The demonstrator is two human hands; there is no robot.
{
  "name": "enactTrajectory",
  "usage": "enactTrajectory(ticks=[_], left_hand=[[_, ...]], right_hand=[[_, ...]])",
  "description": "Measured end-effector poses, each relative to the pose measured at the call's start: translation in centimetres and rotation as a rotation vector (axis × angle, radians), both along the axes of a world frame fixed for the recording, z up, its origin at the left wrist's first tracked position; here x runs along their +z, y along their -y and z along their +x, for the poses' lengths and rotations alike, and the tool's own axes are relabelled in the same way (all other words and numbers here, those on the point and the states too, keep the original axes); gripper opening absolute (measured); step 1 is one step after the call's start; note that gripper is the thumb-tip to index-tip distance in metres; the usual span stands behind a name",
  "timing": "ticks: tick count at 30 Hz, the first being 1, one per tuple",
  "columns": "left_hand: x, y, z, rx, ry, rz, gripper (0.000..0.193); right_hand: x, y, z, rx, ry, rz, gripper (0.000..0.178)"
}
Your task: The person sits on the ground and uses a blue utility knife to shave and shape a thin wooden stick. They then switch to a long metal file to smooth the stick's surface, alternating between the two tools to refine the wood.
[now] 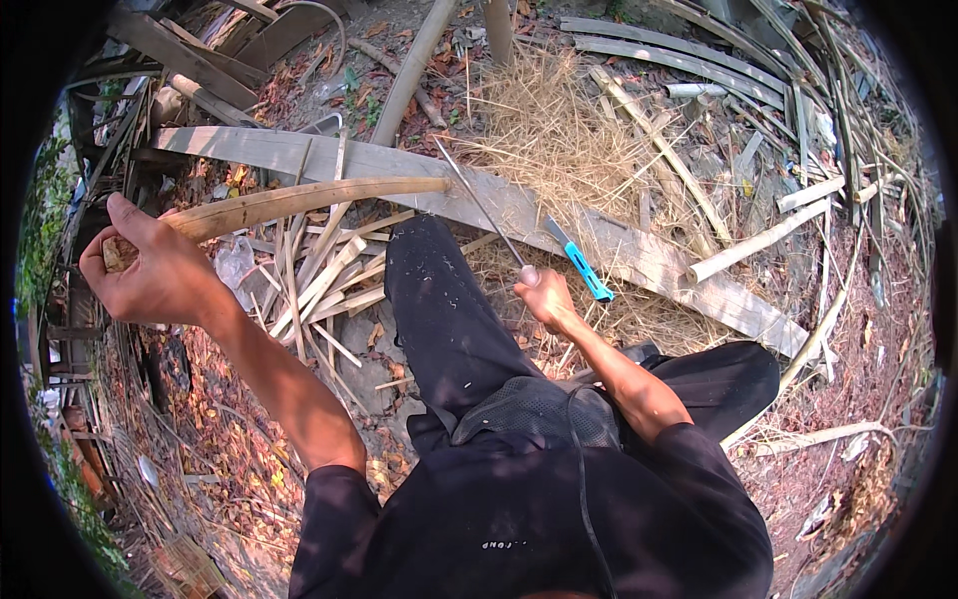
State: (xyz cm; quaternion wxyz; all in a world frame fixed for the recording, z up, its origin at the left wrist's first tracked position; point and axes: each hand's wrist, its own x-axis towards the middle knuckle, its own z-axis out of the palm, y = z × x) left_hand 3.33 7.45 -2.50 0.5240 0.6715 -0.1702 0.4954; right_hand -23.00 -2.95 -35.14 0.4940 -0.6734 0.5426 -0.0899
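My left hand (150, 265) is wrapped round the near-left end of a pale, slightly curved bamboo pole (309, 198). Its other end reaches over a long grey plank (289, 155). In my right hand (547, 298) is a long thin blade-like tool (479, 203), gripped by its handle and pointing away up to the left. The tool's tip lies beyond the pole's far end; whether the two touch, I cannot tell. A turquoise-handled knife (582, 266) rests on the plank just right of my right hand.
Split bamboo strips (324, 285) lie heaped left of my outstretched leg (444, 299). Straw-like shavings (559, 130) cover the ground beyond the plank. Long slats (679, 55) and bamboo pieces (758, 240) lie to the right. A wooden post (414, 70) leans at the far side.
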Motion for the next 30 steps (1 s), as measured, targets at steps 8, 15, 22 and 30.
enactTrajectory(ticks=[8,15,22,30], left_hand=[[0.1,0.1,-0.2,0.015,0.006,0.014,0.032],[0.6,0.8,-0.3,-0.015,0.075,0.020,0.032],[0.3,0.9,-1.5,-0.044,0.062,0.022,0.030],[0.8,1.7,-1.6,-0.253,0.106,-0.006,0.023]], right_hand=[[-0.3,-2.0,1.7,-0.024,0.306,-0.227,0.024],[-1.4,-0.4,0.4,0.031,-0.155,0.278,0.042],[2.0,0.0,2.1,0.056,0.541,-0.110,0.027],[-8.5,-2.1,-1.4,0.036,-0.108,-0.004,0.031]])
